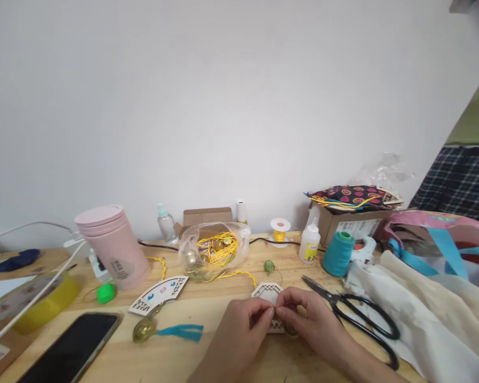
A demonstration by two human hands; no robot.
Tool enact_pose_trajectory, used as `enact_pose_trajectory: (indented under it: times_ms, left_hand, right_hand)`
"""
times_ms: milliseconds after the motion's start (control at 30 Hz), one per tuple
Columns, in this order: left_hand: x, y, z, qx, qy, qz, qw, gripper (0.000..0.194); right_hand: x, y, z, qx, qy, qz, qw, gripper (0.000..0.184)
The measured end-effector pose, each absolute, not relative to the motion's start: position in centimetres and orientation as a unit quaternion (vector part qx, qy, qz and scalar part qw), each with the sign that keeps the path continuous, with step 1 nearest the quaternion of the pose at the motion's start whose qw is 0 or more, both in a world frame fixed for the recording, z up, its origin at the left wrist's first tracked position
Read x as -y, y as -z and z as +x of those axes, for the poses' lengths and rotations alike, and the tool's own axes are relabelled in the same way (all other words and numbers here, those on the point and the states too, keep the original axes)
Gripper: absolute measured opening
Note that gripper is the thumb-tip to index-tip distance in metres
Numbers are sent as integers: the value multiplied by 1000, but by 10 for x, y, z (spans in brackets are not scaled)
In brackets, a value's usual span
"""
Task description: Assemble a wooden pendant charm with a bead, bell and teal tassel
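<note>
My left hand (243,324) and my right hand (309,316) meet with fingertips pinched together over an octagonal white lattice ornament (268,291) on the wooden table. What they pinch is too small to make out. A gold bell (290,331) shows partly beneath my right fingers. From the ornament's top a twisted yellow cord (245,274) runs towards a plastic bag. To the left lies a fan-shaped ornament (159,294), joined to another gold bell (143,330) with a blue tassel (181,332). Black-handled scissors (359,314) lie just right of my right hand.
Behind stand the plastic bag (213,252) of bells and yellow cords, a thread spool (280,232), a glue bottle (310,243) and a teal thread cone (338,254). White cloth (419,319) covers the right side. A pink canister (114,247) and a phone (72,348) are left.
</note>
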State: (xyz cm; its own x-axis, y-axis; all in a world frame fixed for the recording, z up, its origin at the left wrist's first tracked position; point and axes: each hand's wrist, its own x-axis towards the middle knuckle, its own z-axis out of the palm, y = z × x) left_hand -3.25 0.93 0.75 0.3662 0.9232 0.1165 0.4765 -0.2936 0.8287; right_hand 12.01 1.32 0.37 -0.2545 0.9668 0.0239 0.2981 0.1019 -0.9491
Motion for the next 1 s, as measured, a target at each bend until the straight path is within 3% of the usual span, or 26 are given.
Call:
enact_pose_trajectory:
  times_ms: [567, 1000]
  left_hand:
    - [-9, -8, -32, -493, -313, 706, 400, 24]
    - [-15, 4, -32, -497, -330, 643, 480, 21]
  right_hand:
    - [-13, 4, 123, 719, -360, -493, 331, 9]
    - [-11, 4, 126, 705, -410, -472, 335, 9]
